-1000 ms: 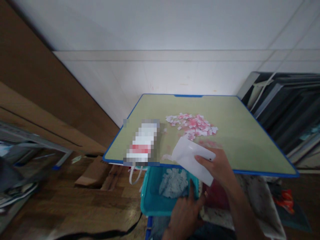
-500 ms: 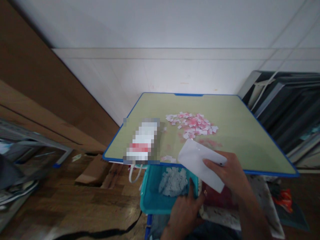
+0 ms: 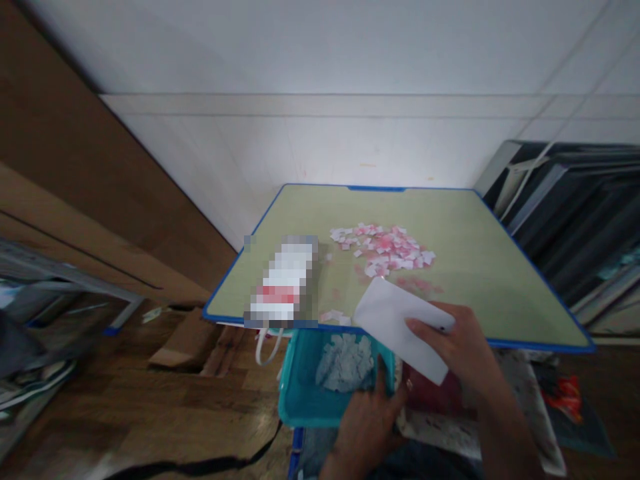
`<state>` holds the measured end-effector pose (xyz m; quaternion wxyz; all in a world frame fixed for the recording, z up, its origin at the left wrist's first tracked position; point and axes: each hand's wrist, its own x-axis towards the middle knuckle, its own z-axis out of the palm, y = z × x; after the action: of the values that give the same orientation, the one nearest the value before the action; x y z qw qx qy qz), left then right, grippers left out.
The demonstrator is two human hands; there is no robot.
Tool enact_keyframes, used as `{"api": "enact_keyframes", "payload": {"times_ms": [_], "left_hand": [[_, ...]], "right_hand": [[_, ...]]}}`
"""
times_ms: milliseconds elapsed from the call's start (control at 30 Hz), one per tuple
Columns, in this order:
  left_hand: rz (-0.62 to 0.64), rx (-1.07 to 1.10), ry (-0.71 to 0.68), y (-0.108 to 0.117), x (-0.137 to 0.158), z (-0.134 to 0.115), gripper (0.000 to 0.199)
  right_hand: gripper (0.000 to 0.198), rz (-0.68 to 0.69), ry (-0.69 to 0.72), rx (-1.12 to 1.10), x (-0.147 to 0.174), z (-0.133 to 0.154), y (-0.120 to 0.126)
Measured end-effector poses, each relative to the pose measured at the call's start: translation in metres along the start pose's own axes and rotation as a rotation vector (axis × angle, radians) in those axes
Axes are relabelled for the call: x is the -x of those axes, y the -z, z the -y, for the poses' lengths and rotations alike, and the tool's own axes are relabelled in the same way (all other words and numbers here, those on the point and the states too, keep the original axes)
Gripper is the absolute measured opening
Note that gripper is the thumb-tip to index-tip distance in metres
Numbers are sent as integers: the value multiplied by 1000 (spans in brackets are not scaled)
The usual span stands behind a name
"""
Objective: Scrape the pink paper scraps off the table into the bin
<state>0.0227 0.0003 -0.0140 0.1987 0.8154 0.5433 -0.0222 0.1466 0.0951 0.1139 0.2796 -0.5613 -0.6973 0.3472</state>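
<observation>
My right hand (image 3: 457, 340) grips a white flat panel (image 3: 400, 320) with a small dark spot near its right end. The panel tilts over the front edge of a pale green board (image 3: 465, 247) with a blue rim. On the board lies a spread of small pink-and-white paper pieces (image 3: 385, 247); a few more lie near the front edge. Below that edge, a teal basket (image 3: 295, 400) holds a heap of whitish pieces (image 3: 345, 363). My left hand (image 3: 367, 427) is at the basket's right side, index finger and thumb apart, other fingers partly hidden.
A blurred-out white device (image 3: 283, 280) lies on the board's left part, with a white loop (image 3: 270, 347) hanging off the edge. Dark flat panels (image 3: 585, 200) lean at right. Cardboard (image 3: 180, 340) lies on the floor at left. A black strap (image 3: 200, 467) runs below.
The whole view has shifted very slightly left. Both hands, the white panel and the paper pieces keep their places relative to each other.
</observation>
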Motion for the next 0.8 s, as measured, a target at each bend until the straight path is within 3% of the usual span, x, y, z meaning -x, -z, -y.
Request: {"api": "enact_keyframes", "payload": {"times_ms": [267,433,633,800], "left_hand": [[-35,10,-20,-1,2,1,104],[-67,-11,-9,-4,2,1,108],[-39,0,-1,-4,2,1,107],[-36,1,-11,-3,2,1,108]], "right_hand": [[19,30,54,-10,-1,0,-5],[22,-71,-4,-46,-1,-2,-2],[19,-143,146,55,-9,2,-23],[21,-175,38,74,-3,-5,-14]]}}
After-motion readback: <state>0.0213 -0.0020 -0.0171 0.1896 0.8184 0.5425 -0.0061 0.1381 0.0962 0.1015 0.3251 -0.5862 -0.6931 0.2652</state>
